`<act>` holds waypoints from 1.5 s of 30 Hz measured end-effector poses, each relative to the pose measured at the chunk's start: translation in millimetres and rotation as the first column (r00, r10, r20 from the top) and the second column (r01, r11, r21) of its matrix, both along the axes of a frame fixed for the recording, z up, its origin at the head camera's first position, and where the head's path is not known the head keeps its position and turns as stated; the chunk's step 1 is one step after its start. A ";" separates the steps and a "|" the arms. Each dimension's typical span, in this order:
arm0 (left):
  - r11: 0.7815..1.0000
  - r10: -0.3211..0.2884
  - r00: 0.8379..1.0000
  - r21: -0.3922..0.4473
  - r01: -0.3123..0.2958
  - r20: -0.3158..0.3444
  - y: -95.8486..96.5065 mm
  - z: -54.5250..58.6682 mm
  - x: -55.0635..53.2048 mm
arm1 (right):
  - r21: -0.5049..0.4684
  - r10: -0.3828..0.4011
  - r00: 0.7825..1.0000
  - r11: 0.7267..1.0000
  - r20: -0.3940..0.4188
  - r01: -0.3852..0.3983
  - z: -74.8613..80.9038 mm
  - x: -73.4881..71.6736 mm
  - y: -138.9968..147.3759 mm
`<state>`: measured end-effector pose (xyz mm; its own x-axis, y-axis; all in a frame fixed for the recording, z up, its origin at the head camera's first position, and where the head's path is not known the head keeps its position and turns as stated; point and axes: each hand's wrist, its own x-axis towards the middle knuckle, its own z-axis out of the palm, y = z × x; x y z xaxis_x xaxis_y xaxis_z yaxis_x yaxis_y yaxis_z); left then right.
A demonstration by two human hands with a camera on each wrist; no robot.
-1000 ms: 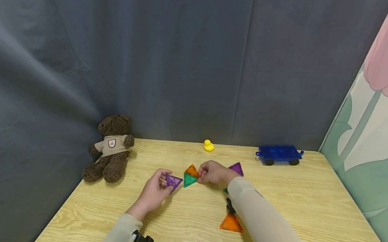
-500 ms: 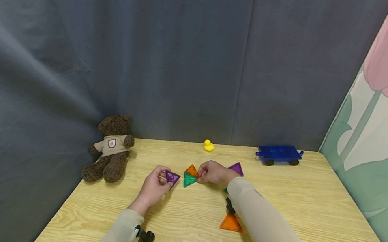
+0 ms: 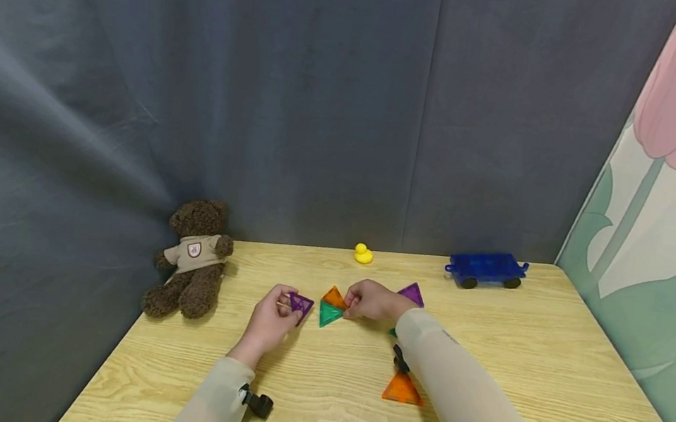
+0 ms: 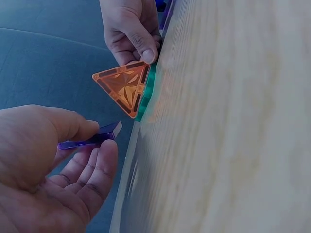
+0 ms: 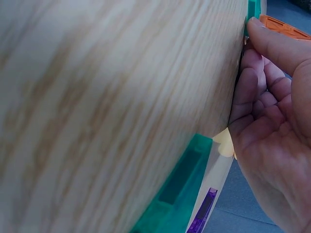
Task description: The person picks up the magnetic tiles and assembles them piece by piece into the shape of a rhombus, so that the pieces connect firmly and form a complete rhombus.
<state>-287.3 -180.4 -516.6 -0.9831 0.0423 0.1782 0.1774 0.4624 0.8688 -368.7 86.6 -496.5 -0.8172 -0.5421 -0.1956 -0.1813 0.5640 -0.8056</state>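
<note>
My left hand (image 3: 266,319) pinches a purple triangular magnetic tile (image 3: 301,304) between thumb and fingers, raised over the table just left of a joined pair. That pair is a green triangular tile (image 3: 329,314) lying on the table and an orange triangular tile (image 4: 124,87) standing up from its edge. At the pair's right corner, my right hand (image 3: 370,299) pinches the green tile with thumb and fingertips. In the left wrist view a small gap shows between the purple tile and the orange one.
Another purple tile (image 3: 413,294) lies behind the right wrist, a green one (image 5: 180,184) under the forearm, mostly hidden from the head, and an orange one (image 3: 403,388) nearer. A yellow duck (image 3: 363,254), blue wheeled cart (image 3: 487,269) and brown teddy bear (image 3: 193,260) stand along the back and left.
My left hand has drawn the purple tile slightly left and back, away from the joined pair, turning it a little. The right hand has stayed in place.
</note>
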 end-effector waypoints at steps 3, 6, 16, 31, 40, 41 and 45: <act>1.000 0.008 1.000 -0.001 -0.008 0.005 1.2 -0.2 -1.8 | -0.001 -0.001 1.000 1.000 0.001 0.001 -0.1 0.4 0.0; 1.000 0.019 1.000 -0.011 -0.019 0.005 2.4 -1.5 -4.1 | 0.005 0.002 1.000 1.000 -0.004 -0.002 -1.2 -0.4 -0.3; 0.999 0.032 0.999 -0.007 -0.032 0.022 6.3 -0.9 -7.7 | -0.005 0.009 1.000 1.000 0.007 -0.009 -2.9 -3.2 0.9; 1.000 0.010 1.000 0.024 -0.010 0.012 11.8 -5.3 -13.8 | 0.000 0.021 1.000 1.000 0.008 -0.021 -4.7 -6.2 1.3; 1.000 0.005 0.999 0.025 -0.006 0.033 17.4 -5.4 -13.9 | 0.004 0.024 1.000 1.000 0.009 -0.024 -4.7 -6.8 2.2; 1.000 0.005 0.999 0.025 -0.006 0.034 18.3 -4.9 -13.6 | 0.008 0.026 1.000 1.000 0.006 -0.026 -4.5 -6.7 2.2; 1.000 0.002 0.999 0.027 -0.003 0.034 21.3 -3.1 -12.8 | 0.011 0.028 1.000 1.000 0.003 -0.028 -4.5 -6.0 2.3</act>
<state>-300.1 -159.1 -519.7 -0.9886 0.0356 0.1461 0.1468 0.4391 0.8864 -374.7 88.9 -501.0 -0.8009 -0.5630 -0.2040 -0.1951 0.5674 -0.8000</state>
